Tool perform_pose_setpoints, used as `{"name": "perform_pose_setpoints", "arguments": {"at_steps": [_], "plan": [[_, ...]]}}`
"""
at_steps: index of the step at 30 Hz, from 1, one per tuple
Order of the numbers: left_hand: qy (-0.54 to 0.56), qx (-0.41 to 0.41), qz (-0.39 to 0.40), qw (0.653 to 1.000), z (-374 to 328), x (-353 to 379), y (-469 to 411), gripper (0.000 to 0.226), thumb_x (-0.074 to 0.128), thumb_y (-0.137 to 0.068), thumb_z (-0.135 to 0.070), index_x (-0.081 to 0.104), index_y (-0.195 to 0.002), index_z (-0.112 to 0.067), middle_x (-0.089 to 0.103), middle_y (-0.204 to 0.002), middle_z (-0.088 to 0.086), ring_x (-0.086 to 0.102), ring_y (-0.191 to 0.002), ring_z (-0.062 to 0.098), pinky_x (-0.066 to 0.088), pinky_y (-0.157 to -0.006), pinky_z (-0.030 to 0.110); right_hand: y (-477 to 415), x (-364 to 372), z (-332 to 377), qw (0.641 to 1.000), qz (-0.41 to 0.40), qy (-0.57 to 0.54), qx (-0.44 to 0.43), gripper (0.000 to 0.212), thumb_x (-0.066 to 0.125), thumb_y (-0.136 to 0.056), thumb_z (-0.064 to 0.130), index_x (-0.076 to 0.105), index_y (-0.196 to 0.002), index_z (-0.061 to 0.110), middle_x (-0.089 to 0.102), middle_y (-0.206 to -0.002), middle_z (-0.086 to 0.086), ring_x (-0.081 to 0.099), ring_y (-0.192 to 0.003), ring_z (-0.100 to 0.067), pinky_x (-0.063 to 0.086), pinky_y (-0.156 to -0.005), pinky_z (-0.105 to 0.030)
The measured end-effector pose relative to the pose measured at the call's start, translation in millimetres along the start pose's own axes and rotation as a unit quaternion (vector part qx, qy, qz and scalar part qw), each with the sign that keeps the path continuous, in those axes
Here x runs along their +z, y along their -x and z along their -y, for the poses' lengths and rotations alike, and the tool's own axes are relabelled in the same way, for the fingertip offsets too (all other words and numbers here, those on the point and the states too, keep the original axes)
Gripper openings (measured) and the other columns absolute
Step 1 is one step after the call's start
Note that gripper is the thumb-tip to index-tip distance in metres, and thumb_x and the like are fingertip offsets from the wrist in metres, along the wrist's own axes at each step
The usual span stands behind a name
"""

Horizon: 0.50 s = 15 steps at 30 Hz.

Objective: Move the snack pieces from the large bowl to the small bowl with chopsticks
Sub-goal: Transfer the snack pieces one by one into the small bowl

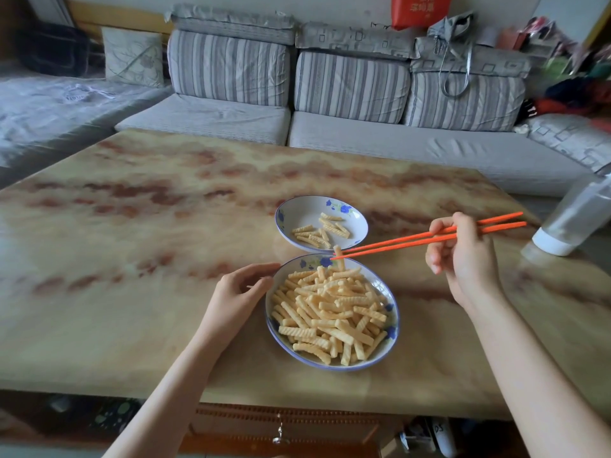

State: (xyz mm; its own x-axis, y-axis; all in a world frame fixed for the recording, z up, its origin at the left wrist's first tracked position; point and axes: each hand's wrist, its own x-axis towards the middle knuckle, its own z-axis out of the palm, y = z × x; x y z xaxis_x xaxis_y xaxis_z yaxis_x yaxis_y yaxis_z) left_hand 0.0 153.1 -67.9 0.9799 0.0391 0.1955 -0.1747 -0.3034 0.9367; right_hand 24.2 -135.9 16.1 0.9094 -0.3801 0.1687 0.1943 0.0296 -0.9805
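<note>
The large bowl [392,320], white with a blue rim and flowers, sits near me, heaped with ridged yellow snack pieces [330,312]. Just behind it stands the small bowl [299,211] of the same pattern, with several pieces [322,231] lying in it. My right hand [463,256] grips a pair of orange chopsticks [413,239]. Their tips pinch one snack piece [338,256] upright above the far rim of the large bowl, between the two bowls. My left hand [239,292] rests against the left rim of the large bowl, fingers curled along it.
Both bowls stand on a marbled beige and red table [132,226]. A clear plastic bottle [575,219] with a white cap lies tilted at the table's right edge. A grey striped sofa [330,127] runs behind the table.
</note>
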Motion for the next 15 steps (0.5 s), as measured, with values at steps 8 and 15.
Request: {"name": "perform_pose_setpoints", "arguments": {"at_steps": [8,15], "plan": [[0.0,-0.003,0.0,1.0,-1,0,0,0.028,0.058,-0.089,-0.008,0.073,-0.106,-0.023,0.073,-0.101,-0.015,0.066,-0.095,-0.001,0.052,-0.09,0.028,-11,18,2,0.996,-0.045,-0.083,0.001,0.038,0.03,-0.098,0.016,0.049,-0.066,0.009,0.048,-0.039,0.003,0.037,-0.031,-0.015,0.026,-0.036,-0.02],[-0.001,-0.001,-0.001,1.0,-2,0,1,0.028,0.058,-0.088,-0.007,0.073,-0.106,-0.023,0.072,-0.101,-0.016,0.065,-0.095,-0.004,0.051,-0.089,0.023,-32,52,-10,0.996,-0.08,-0.046,-0.001,0.036,0.03,-0.095,0.016,0.051,-0.066,0.011,0.047,-0.034,0.002,0.04,-0.029,-0.015,0.031,-0.036,-0.018]]}}
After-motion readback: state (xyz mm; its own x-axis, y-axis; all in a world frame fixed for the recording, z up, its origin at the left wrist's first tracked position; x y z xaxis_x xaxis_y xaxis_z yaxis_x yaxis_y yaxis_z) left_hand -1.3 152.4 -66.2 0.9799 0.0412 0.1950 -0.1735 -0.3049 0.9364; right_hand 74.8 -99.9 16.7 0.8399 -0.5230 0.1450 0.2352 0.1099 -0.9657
